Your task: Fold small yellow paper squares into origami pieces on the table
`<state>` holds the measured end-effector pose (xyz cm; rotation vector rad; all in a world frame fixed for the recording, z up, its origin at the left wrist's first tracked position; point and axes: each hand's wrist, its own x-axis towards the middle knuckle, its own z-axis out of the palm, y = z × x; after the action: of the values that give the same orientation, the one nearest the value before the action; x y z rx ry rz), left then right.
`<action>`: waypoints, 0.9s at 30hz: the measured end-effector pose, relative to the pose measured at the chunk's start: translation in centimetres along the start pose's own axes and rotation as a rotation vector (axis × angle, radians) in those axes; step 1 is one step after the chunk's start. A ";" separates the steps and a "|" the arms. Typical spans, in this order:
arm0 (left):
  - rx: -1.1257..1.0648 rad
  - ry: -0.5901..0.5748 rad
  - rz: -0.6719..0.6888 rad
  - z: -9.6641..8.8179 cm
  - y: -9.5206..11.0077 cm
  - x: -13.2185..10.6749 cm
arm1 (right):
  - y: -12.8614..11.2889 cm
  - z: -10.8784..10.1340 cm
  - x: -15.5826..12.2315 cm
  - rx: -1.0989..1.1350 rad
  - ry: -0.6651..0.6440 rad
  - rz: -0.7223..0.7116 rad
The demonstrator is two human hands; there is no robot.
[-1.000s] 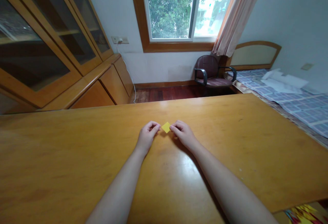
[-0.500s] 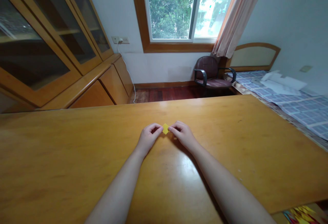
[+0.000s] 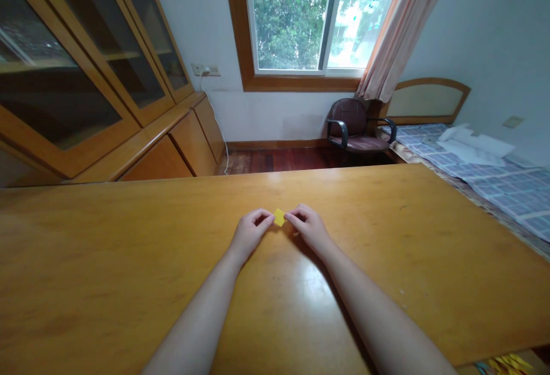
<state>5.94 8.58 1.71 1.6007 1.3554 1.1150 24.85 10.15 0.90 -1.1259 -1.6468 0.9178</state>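
A small yellow piece of folded paper (image 3: 279, 217) is held just above the wooden table (image 3: 129, 260), near its middle. My left hand (image 3: 250, 232) pinches the paper's left side with thumb and forefinger, the other fingers curled. My right hand (image 3: 307, 227) pinches its right side the same way. Both forearms reach in from the bottom of the view and rest on the tabletop.
Glass-door wooden cabinets (image 3: 86, 89) line the left wall. A dark armchair (image 3: 354, 126) stands under the window (image 3: 309, 17), and a bed (image 3: 485, 169) with a patterned cover lies at the right. Coloured papers (image 3: 502, 363) peek in at the bottom right corner.
The two hands have drawn closer together, so less of the yellow paper shows between the fingertips. The view has shifted slightly.
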 end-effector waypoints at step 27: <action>-0.037 -0.014 -0.002 -0.2 0.0 0.1 | 0.0 -0.1 0.0 0.027 0.007 0.026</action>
<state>5.70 8.71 1.77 1.5774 1.3200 1.1191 25.00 10.13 0.92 -1.1332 -1.6126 0.9493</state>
